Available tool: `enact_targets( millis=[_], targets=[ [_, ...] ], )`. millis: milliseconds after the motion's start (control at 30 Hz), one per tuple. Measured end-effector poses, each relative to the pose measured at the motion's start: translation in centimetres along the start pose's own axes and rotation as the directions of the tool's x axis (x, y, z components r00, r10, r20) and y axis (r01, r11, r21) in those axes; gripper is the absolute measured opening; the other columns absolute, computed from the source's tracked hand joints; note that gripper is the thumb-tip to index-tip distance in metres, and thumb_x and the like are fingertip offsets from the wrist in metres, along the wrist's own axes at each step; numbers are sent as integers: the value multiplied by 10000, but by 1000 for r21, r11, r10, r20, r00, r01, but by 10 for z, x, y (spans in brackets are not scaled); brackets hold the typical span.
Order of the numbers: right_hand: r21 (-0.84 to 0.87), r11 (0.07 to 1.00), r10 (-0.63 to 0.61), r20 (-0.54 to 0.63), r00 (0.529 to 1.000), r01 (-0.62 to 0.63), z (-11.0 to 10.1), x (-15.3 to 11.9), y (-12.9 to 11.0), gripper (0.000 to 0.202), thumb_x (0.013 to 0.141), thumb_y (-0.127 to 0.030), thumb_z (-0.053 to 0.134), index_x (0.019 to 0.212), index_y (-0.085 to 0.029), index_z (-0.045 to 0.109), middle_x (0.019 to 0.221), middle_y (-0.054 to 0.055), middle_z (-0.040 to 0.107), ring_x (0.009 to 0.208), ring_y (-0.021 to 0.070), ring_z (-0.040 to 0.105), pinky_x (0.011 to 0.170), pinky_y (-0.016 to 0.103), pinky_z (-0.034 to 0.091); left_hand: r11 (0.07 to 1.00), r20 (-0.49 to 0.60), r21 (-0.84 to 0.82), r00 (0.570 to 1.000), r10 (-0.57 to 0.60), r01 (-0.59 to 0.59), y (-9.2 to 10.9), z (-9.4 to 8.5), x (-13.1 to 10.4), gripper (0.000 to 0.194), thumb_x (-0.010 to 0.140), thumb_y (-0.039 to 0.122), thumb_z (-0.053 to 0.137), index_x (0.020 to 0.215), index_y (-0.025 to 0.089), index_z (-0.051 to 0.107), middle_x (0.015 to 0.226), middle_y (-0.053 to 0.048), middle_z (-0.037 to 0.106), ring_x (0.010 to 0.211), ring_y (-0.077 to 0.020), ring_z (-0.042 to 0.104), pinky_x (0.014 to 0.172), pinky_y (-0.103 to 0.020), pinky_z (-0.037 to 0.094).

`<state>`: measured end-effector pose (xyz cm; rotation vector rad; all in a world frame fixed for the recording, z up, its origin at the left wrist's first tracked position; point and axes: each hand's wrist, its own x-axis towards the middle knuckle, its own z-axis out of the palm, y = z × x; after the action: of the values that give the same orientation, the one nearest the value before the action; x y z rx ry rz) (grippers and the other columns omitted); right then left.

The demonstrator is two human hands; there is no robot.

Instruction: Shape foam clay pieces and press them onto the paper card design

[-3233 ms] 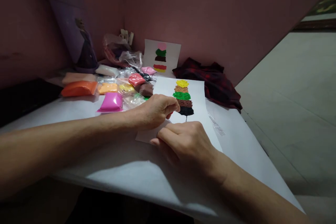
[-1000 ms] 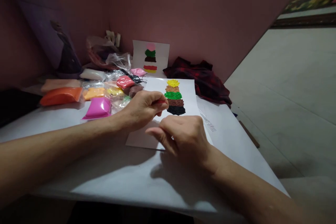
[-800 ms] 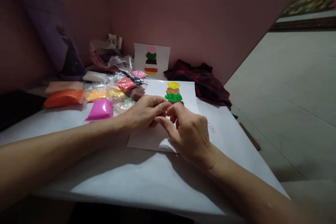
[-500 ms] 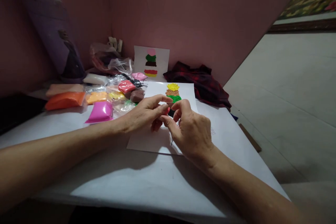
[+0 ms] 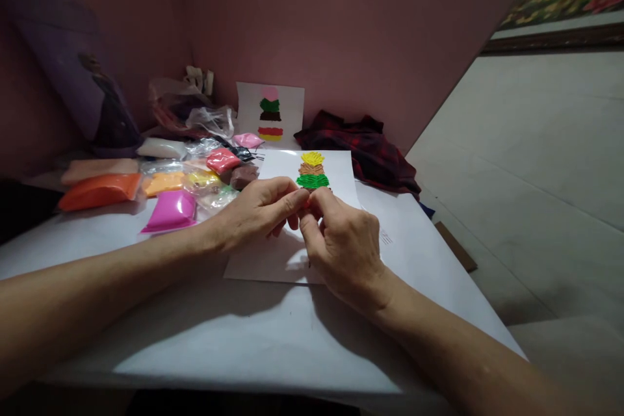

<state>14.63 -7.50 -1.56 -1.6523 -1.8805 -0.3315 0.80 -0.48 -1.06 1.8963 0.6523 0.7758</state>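
Note:
My left hand (image 5: 266, 208) and my right hand (image 5: 344, 234) meet fingertip to fingertip over a white sheet of paper (image 5: 266, 263). A small bit of red modelling clay (image 5: 306, 204) shows between the pinched fingers, mostly hidden by them. On the sheet is a stacked clay picture: a yellow layer (image 5: 312, 158) on top, a brown one (image 5: 312, 169) under it, then a green one (image 5: 312, 181). My hands cover its lower part.
Left of the sheet lie several clay packets, among them a magenta one (image 5: 171, 210), an orange one (image 5: 101, 192) and a red one (image 5: 223, 160). A drawn picture (image 5: 244, 110) leans on the wall. A dark plaid cloth (image 5: 361, 146) lies behind, right.
My right fingers have come down and closed against the left fingertips, covering most of the red clay. The whole view has shifted slightly, so things appear further left.

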Motion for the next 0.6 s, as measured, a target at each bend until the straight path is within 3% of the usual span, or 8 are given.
enact_targets(
  millis=[133,433,600],
  targets=[
    [-33,999,34,18,999,-33,1,0,0,161,859,-271,457,803,-198,589,681,-6,679,533,144,564,511,273,243,991,-25,132,999,31,-27,2,-1,0,380,879,439,495,661,133,554,542,33,499,478,-57,433,439,-165,322],
    [-57,997,51,52,997,-48,5,0,2,238,869,-433,537,943,-212,586,698,-6,698,535,165,606,504,272,230,985,-73,164,996,58,-45,-4,-3,4,352,884,392,474,649,139,545,509,20,526,429,-57,429,410,-161,325],
    [-53,998,21,91,996,-16,5,0,1,188,901,-371,494,937,-201,568,722,5,703,558,166,616,502,270,232,985,-41,164,998,55,-48,-8,-4,3,351,889,389,471,654,140,548,517,14,544,417,-54,428,396,-156,325]
  ],
)
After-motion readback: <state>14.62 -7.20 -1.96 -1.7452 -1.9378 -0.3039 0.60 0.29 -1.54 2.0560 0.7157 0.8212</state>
